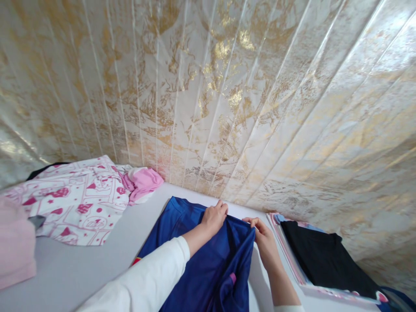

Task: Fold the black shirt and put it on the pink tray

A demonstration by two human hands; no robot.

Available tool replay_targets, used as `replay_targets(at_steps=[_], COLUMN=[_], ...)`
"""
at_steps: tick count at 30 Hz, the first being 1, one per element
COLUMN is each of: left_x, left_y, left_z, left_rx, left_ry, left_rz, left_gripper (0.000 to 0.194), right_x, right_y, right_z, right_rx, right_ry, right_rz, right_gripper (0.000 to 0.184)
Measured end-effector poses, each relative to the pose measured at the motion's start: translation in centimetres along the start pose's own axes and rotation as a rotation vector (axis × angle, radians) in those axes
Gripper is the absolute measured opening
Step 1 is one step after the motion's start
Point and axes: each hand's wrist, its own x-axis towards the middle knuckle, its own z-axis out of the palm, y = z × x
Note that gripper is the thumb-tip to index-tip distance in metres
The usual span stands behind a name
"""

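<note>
A shiny dark blue garment (198, 255) is spread on the white surface in front of me, its straight far edge turned toward the wall. My left hand (214, 217) grips that edge near its middle, fingers curled over the cloth. At the far right corner, my right hand (264, 238) pinches the fabric between thumb and fingers. Loose folds and a small purple patch (232, 277) show on the garment's right side, and a red and yellow bit (136, 260) on its left. The near end runs out of view, partly behind my left sleeve.
To the left lies a loose heap with a white and pink printed garment (87, 203), bright pink cloth (146, 182) and pale pink cloth (16, 247). A stack topped by folded black cloth (321, 255) sits at right. A gold-patterned wall covering (208, 95) rises behind.
</note>
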Motion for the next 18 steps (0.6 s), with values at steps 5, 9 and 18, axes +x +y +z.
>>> replay_targets(at_steps=[5, 9, 18], left_x=[-3.2, -8.6, -12.9], left_y=[1.1, 2.4, 3.3], left_z=[-2.3, -3.5, -6.4], left_rx=[-0.102, -0.189, -0.779], left_ry=[-0.023, -0.138, -0.136], left_rz=[0.018, 0.063, -0.128], left_gripper=[0.016, 0.042, 0.027], right_x=[0.7, 1.8, 5.2], right_y=[-1.1, -1.6, -0.5], right_z=[1.2, 1.6, 2.8], right_rx=[0.05, 0.017, -0.296], right_ry=[-0.021, -0.066, -0.225], right_rz=[-0.047, -0.079, -0.182], right_gripper=[0.024, 0.021, 0.008])
